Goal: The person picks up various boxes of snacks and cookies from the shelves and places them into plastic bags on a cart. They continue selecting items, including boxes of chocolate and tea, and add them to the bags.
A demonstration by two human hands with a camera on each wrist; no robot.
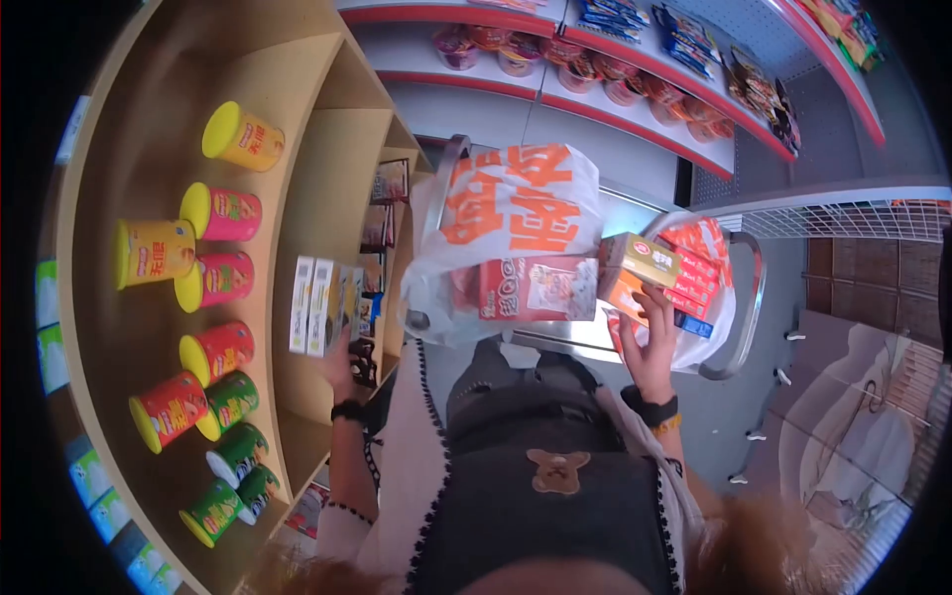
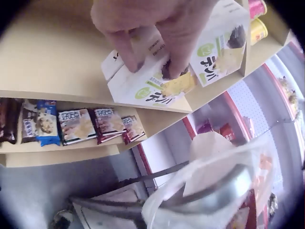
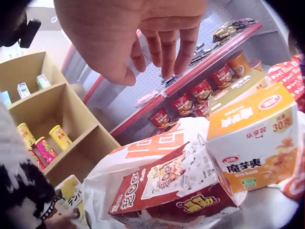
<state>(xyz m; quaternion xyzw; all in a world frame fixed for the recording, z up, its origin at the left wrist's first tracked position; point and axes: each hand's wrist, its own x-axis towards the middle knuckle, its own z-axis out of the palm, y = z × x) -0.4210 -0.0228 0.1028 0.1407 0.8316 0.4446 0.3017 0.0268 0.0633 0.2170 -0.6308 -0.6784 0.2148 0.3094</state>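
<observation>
My left hand [image 1: 340, 365] is at the white snack boxes [image 1: 315, 307] on the wooden shelf. In the left wrist view, two fingers of the left hand [image 2: 157, 28] lie across the face of one tilted white box [image 2: 143, 86]; a second white box [image 2: 221, 45] stands beside it. My right hand [image 1: 652, 342] is by the orange and gold boxes at the right bag. The right wrist view shows this right hand [image 3: 138, 38] empty, fingers loosely bent, above an orange-white box [image 3: 252, 138] and a red box [image 3: 174, 186].
Two plastic bags, a left one [image 1: 516, 193] and a right one [image 1: 729, 307], sit in a metal-handled cart [image 1: 749, 297]. Yellow, pink, red and green canisters [image 1: 223, 278] line the shelf at left. Packets [image 2: 76, 125] lie on a lower shelf. Cup noodles [image 1: 605, 74] stand on red-edged shelves ahead.
</observation>
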